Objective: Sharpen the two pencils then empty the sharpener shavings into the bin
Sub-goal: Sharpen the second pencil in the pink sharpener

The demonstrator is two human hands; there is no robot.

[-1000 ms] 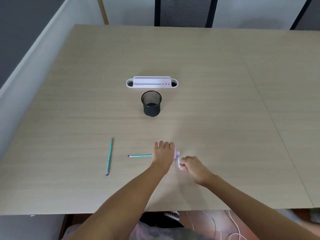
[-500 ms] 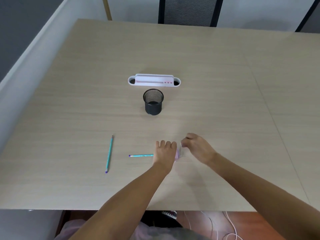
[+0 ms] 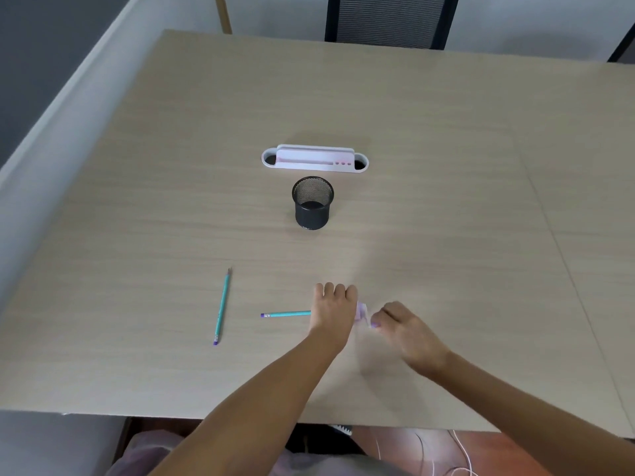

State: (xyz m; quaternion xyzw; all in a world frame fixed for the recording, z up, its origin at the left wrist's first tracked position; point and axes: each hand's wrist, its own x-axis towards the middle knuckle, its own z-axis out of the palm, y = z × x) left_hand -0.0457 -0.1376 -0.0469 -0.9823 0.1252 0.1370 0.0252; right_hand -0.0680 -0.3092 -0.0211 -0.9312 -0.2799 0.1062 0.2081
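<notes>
Readable text: none was legible.
Black mesh cup [image 3: 312, 204]: a small pale mark stood near its base, too small to read.

You look down on a wide table [image 3: 429, 139] of pale wood grain; a seam runs along its right side. Left of the frame, a light grey partition [image 3: 68, 132] borders the table edge, with a dark grey wall [image 3: 37, 46] beyond. At top centre, a black mesh-back chair [image 3: 388, 20] stands against a pale wall. Bottom right, reddish floor [image 3: 508, 455] with thin white cables [image 3: 460, 455]. Light is soft and even.
</notes>
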